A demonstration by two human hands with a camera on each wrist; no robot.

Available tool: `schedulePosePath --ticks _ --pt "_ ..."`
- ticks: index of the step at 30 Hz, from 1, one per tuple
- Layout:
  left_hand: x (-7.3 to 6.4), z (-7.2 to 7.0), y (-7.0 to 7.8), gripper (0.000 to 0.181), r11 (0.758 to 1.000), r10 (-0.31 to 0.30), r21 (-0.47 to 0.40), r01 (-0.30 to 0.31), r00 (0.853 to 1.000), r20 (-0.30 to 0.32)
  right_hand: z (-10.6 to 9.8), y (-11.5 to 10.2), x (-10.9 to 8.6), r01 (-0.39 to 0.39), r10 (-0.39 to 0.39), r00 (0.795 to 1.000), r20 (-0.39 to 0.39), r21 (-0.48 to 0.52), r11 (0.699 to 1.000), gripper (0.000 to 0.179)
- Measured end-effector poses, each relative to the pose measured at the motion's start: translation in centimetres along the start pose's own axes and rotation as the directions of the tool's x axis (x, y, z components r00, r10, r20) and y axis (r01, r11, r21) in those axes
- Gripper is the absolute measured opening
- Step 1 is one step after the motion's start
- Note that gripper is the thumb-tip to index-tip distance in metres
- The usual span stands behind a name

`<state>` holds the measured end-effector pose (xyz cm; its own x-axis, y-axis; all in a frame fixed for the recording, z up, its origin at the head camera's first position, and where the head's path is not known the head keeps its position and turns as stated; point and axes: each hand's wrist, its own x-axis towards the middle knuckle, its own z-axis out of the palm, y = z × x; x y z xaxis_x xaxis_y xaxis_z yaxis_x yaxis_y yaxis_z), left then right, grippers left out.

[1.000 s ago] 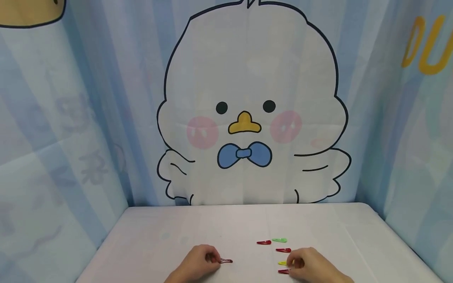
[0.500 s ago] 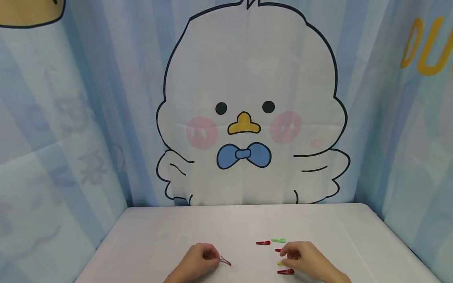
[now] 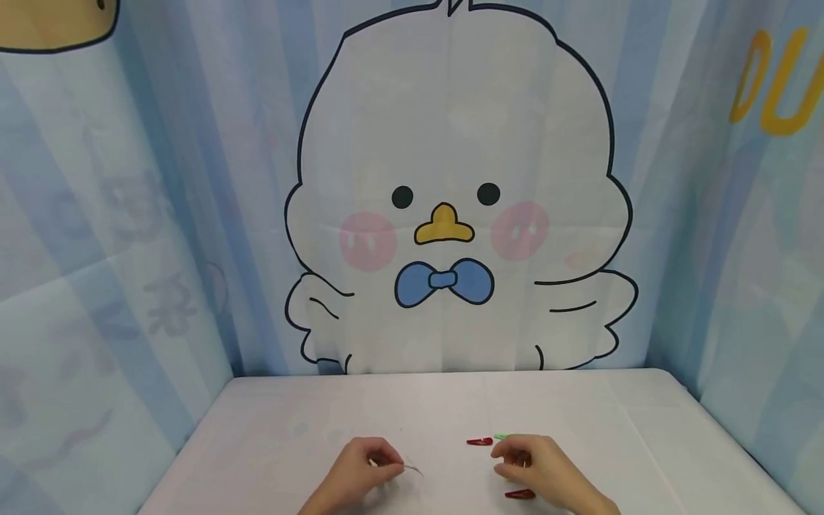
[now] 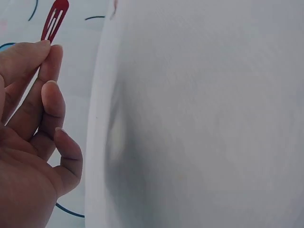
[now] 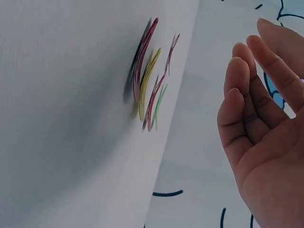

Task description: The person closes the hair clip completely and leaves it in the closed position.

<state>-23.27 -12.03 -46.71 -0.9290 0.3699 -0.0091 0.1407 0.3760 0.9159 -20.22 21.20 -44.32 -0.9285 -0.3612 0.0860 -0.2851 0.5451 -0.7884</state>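
My left hand [image 3: 360,471] pinches a red snap hair clip [image 4: 57,15] between thumb and index finger, its rounded end pointing outward. In the head view the clip shows edge-on as a thin line. My right hand [image 3: 543,471] hovers over the group of clips on the right, fingers loosely bent and holding nothing. The right wrist view shows a gap between thumb and index finger. Below it lie a near red hair clip [image 5: 144,61], a yellow hair clip [image 5: 149,85], a green hair clip [image 5: 160,108] and further red ones. In the head view this hand hides part of the group.
The clips lie on a white-covered table [image 3: 309,408]. One red hair clip [image 3: 479,442] is left of the right hand, and another dark red hair clip [image 3: 520,494] lies near the front. Behind stands a blue curtain [image 3: 257,214] with a cartoon bird.
The right hand has risen and moved left from the clips at the front, uncovering the front red clip. The left hand has lifted slightly and turned its clip edge-on.
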Motion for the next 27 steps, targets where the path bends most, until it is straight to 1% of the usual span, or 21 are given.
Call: schedulePosePath --ticks 2,7,9,12,15,19,22,27 --pt "0.0 0.2 0.2 0.008 1.0 0.009 -0.017 -0.009 1.0 -0.012 0.4 -0.2 0.0 0.014 -0.014 1.0 -0.004 0.016 1.0 0.015" --pt "-0.1 0.5 0.4 0.009 0.997 0.029 -0.065 -0.032 0.999 -0.038 1.2 -0.6 0.4 0.06 -0.06 0.997 -0.041 -0.001 0.998 0.014" --pt "-0.2 0.6 0.5 0.009 0.996 0.037 -0.085 -0.041 0.998 -0.053 1.5 -0.9 0.6 0.064 -0.064 0.996 -0.056 -0.003 0.998 0.016" --pt "-0.3 0.7 0.6 0.009 0.992 0.048 -0.114 -0.058 0.995 -0.084 2.0 -1.4 0.9 0.062 -0.06 0.996 -0.069 0.021 0.998 0.019" --pt "-0.5 1.1 0.9 0.009 0.986 0.043 -0.157 -0.061 0.992 -0.115 2.5 -1.9 1.1 0.076 -0.072 0.994 -0.08 0.057 0.995 0.02" --pt "-0.5 1.8 1.3 0.012 0.974 0.03 -0.219 -0.062 0.989 -0.146 3.2 -2.4 1.4 0.147 -0.139 0.984 -0.112 0.066 0.987 0.017" --pt "-0.4 2.2 1.5 0.016 0.964 0.031 -0.255 -0.071 0.987 -0.16 3.4 -2.9 1.7 0.182 -0.171 0.976 -0.135 0.069 0.981 0.015" --pt "-0.3 2.8 1.7 0.02 0.95 0.041 -0.298 -0.09 0.985 -0.167 3.7 -3.4 1.9 0.176 -0.161 0.976 -0.147 0.098 0.98 0.015"
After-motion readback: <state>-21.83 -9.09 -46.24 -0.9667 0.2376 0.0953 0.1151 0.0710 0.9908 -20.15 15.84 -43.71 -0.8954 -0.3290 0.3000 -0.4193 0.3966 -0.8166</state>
